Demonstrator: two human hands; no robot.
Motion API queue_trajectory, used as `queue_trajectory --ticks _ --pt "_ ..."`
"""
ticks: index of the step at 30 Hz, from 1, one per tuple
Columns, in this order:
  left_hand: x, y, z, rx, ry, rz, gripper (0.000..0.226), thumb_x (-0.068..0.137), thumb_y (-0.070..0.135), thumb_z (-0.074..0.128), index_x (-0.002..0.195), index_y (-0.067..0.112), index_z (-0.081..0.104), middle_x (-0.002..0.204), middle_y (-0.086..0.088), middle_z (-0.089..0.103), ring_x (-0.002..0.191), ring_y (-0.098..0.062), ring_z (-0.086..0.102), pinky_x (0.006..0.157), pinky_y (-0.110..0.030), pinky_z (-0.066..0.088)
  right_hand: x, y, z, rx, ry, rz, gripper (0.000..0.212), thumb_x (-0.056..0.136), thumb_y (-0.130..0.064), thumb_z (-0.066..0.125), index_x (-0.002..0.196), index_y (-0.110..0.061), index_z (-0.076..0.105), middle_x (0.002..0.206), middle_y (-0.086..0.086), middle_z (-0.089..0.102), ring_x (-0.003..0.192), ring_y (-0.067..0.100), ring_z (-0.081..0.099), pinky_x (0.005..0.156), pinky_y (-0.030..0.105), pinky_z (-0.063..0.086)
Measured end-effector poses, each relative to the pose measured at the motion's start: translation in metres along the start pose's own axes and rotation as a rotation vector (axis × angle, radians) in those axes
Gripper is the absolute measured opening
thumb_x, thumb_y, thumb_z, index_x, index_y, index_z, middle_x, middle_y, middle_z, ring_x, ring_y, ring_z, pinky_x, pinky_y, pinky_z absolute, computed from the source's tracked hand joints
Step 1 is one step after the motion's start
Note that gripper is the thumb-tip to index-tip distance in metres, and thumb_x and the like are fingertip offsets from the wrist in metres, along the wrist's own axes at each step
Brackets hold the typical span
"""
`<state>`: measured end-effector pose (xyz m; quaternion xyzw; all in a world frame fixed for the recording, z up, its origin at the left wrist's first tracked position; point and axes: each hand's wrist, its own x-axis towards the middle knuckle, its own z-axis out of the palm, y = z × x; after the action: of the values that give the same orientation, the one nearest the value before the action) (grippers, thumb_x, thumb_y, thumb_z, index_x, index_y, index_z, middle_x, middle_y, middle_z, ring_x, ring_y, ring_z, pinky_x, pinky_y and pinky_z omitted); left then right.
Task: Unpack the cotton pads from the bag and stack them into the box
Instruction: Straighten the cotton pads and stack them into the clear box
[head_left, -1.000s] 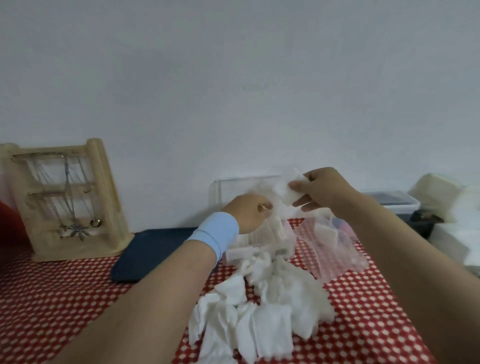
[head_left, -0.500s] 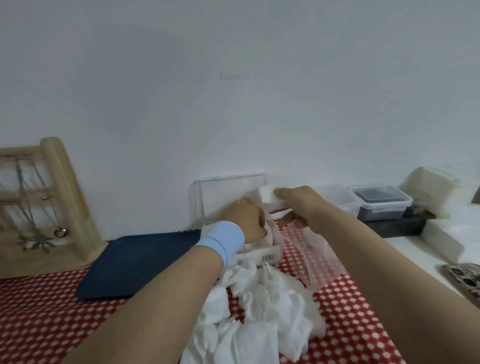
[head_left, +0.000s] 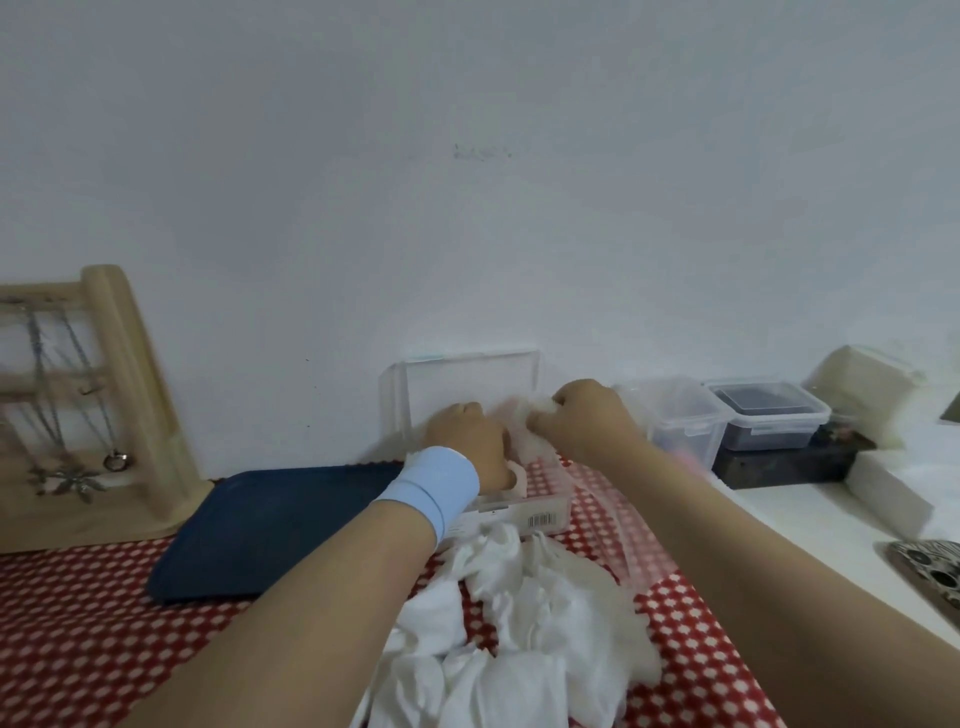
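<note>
**Pad over the box, right hand nearest**

Head view: your right hand (head_left: 587, 421) pinches a cotton pad (head_left: 527, 413) just above the open box (head_left: 540, 514). It is close beside your left hand (head_left: 467, 441), which rests inside the box. Its fingers are hidden, so I cannot tell its grip. The loose pile (head_left: 545, 613) lies on the counter (head_left: 78, 623), nearer you. Half a second ago you held the pad higher.

Backed by plain off-white wall (head_left: 467, 182), faint scuff mid-height; soft even light. Below: red white-dotted tablecloth (head_left: 78, 623), pale wooden rack (head_left: 119, 374) at left, dark blue flat tray (head_left: 270, 525) beside it, white countertop (head_left: 810, 519) at right.
</note>
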<state>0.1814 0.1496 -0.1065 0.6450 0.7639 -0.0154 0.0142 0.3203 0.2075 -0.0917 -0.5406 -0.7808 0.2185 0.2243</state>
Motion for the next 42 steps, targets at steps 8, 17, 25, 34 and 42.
queue_trajectory --ticks 8,17,25,34,42 --pt "-0.001 -0.005 0.002 0.002 0.011 0.022 0.040 0.090 0.045 0.058 0.128 0.035 0.065 0.132 -0.005 0.050 0.127 -0.027 0.045 0.102 -0.036 0.039 -0.005 -0.018 0.017 -0.670 0.043 -0.081 0.041 0.088 -0.053 0.060 0.105 -0.015 0.059 0.104 0.003 0.058 0.105 0.024 0.058 0.086 0.033 0.045" --pt "-0.025 -0.025 0.001 -0.177 -0.029 0.147 0.065 0.098 0.050 0.050 0.156 0.033 0.028 0.150 -0.006 0.036 0.141 -0.029 0.029 0.113 -0.044 0.033 -0.003 -0.011 0.019 -0.392 -0.129 0.090 0.045 0.097 -0.058 0.043 0.107 -0.016 0.056 0.119 0.005 0.064 0.120 0.029 0.054 0.103 0.043 0.037" --pt "-0.042 -0.035 0.012 -0.182 -0.182 0.114 0.070 0.106 0.055 0.025 0.163 0.024 -0.001 0.171 0.002 -0.010 0.157 -0.019 -0.009 0.127 -0.040 -0.003 -0.018 -0.008 0.022 -0.441 -0.070 -0.057 0.040 0.105 -0.039 0.034 0.118 -0.009 0.058 0.125 0.012 0.058 0.117 0.031 0.052 0.101 0.043 0.042" --pt "-0.050 -0.033 0.014 -0.255 -0.163 0.130 0.064 0.107 0.045 0.030 0.163 0.023 0.009 0.171 0.002 0.002 0.158 -0.019 0.000 0.128 -0.039 0.004 -0.052 -0.015 0.022 -0.328 -0.385 -0.405 0.039 0.110 -0.029 0.029 0.142 -0.018 0.049 0.146 0.004 0.052 0.132 0.025 0.048 0.103 0.035 0.033" --pt "-0.106 -0.052 -0.008 -0.677 0.238 0.077 0.020 0.101 0.027 0.054 0.117 0.033 0.063 0.119 0.012 0.061 0.109 -0.006 0.058 0.090 -0.023 0.049 -0.079 -0.034 -0.014 -0.180 -0.289 -0.476 0.022 0.085 -0.034 0.066 0.106 -0.035 0.074 0.106 -0.014 0.068 0.089 0.004 0.061 0.086 0.027 0.049"
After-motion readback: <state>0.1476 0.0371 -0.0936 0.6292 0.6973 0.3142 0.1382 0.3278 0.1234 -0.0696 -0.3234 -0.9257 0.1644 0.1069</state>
